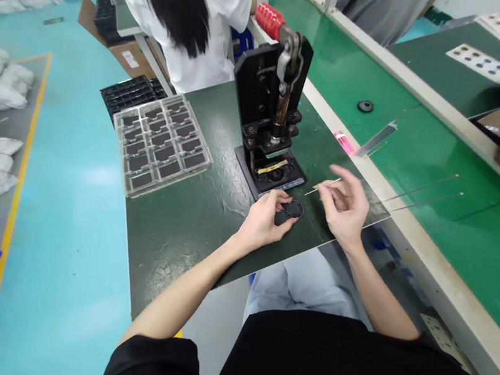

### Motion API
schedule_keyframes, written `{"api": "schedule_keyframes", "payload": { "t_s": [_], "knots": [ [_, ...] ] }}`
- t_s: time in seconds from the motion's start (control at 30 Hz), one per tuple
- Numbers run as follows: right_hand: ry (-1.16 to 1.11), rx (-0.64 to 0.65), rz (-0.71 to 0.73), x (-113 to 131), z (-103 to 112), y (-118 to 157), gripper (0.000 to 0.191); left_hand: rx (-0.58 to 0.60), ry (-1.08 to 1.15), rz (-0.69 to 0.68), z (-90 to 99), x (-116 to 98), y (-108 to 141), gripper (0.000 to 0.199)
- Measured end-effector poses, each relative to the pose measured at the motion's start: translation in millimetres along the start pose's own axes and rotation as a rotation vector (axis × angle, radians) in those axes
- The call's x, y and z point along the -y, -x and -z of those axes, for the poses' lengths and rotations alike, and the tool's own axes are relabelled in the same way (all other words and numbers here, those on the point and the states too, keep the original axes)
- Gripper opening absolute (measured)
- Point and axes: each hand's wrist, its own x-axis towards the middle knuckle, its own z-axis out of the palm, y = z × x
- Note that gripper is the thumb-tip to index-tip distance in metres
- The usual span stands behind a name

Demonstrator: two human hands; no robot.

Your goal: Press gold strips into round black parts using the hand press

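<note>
Left hand (264, 219): pinches black round part (294, 209) at the green table's (175, 224) edge, before the lever press (258, 89) | Right hand (346, 209): thin rod (311, 191) between fingertips | Writing: carton label (130, 59) and press marking too small to read

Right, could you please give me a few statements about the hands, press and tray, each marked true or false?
The left hand holds a dark round part. True.
The right hand is empty. False: it holds a thin rod.
The press has a red grip. True.
The clear tray stands right of the press. False: it lies to its left.
The rod is touching the round part. False: there is a gap between them.
</note>
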Motion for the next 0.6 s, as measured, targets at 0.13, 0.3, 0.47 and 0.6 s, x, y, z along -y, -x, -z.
{"api": "schedule_keyframes", "payload": {
  "t_s": [0.13,0.3,0.47,0.6],
  "knots": [
    [0.003,0.131,0.014,0.1,-3.2,2.6,0.043,0.0,0.006,-0.014,-0.4,0.8,-0.3,0.045],
    [0.082,0.198,0.041,-5.4,-2.4,0.9,0.014,-0.026,0.005,-0.04,-1.7,0.5,-0.5,0.042],
    [0.133,0.225,0.098,-3.7,-1.3,-0.3,0.017,-0.011,-0.012,-0.026,-1.5,0.4,-0.6,0.043],
    [0.139,0.262,0.146,-2.6,-2.0,-1.4,0.018,-0.016,-0.017,-0.026,-1.2,0.6,-0.6,0.042]
  ]
}}
